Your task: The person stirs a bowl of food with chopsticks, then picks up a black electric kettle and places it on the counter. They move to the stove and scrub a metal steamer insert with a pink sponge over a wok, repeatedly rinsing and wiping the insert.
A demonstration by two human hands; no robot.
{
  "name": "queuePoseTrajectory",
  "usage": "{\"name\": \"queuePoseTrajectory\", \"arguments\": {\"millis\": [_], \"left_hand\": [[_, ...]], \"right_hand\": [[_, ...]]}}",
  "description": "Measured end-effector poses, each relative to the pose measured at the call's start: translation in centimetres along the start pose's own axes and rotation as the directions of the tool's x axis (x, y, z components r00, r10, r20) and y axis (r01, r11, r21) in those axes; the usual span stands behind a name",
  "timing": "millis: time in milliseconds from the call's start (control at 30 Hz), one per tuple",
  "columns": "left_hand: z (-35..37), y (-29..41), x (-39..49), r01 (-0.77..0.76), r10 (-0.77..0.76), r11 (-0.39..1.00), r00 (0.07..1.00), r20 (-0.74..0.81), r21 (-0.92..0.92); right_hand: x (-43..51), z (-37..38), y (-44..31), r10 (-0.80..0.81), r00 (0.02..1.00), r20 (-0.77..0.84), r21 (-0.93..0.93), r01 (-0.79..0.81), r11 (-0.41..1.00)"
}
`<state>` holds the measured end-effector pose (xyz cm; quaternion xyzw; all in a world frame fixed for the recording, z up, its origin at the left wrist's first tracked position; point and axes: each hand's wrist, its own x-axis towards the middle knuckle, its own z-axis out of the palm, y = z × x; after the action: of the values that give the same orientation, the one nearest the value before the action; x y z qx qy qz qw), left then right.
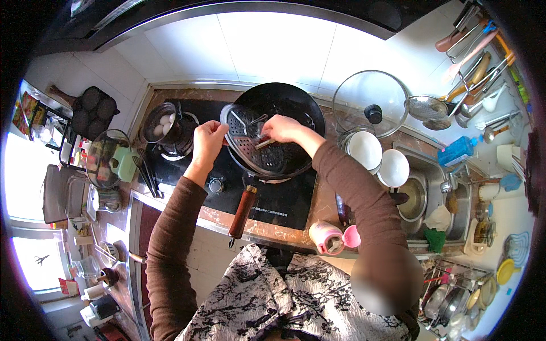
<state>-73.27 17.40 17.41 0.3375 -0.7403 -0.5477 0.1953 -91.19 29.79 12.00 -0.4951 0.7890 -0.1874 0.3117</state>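
Note:
My left hand point(208, 143) grips the rim of a perforated metal steamer tray point(247, 147), which is tilted over a black wok point(279, 94). Over the tray's inner face is my right hand point(281, 128), its fingers bent around something small. A short pale stick point(265, 144) shows just below those fingers; what it belongs to is hidden. The wok sits on the black glass cooktop point(273, 204), and its wooden handle point(243, 213) points towards me.
Several eggs point(164, 124) lie in a small pot on the left burner. To the right stand white bowls point(364, 150), a glass lid point(354, 98) and the sink point(437, 179). A pink flask point(324, 234) stands at the counter's front edge. Black tongs point(147, 174) lie left.

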Motion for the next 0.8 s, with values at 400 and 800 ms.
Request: {"name": "queuePoseTrajectory", "arguments": {"millis": [400,800], "left_hand": [[1.8,1.6,1.2,-0.016,0.003,0.995,0.991,0.130,0.096],[0.0,-1.0,0.9,-0.080,0.071,0.990,0.994,0.083,0.114]], "right_hand": [[4.9,-0.8,8.9,0.387,0.863,-0.324,0.203,-0.336,0.920],[3.7,-2.9,-2.5,-0.195,0.972,-0.133,-0.217,0.163,0.962]]}}
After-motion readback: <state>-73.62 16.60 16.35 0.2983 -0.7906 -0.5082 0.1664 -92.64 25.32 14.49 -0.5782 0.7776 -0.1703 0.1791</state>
